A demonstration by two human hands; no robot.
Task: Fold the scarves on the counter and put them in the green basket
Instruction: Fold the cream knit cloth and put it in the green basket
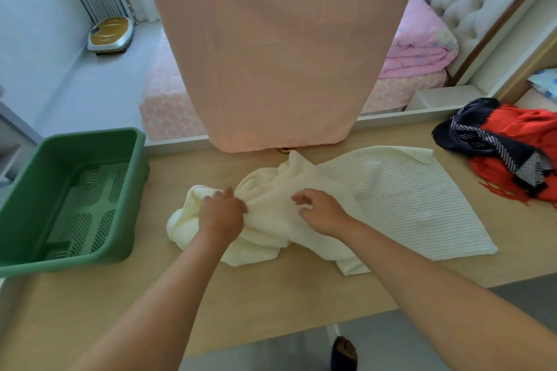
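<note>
A cream knitted scarf (pixel 401 199) lies across the middle of the wooden counter (pixel 271 295), flat on its right half and bunched on its left. My left hand (pixel 221 215) pinches a bunched fold near the scarf's left end. Just above the middle of the scarf hovers my right hand (pixel 321 214), fingers curled and apart, holding nothing. The green basket (pixel 27 199) stands empty at the counter's left end. A red scarf (pixel 518 132) and a navy striped scarf (pixel 470 138) are piled together at the far right.
A peach cloth (pixel 280 48) hangs down to the counter's back edge, right behind the cream scarf. Beyond the counter is a bed with a folded pink quilt (pixel 419 48). A scale (pixel 110 34) sits on the floor far left. My foot (pixel 343 352) shows below the counter's front edge.
</note>
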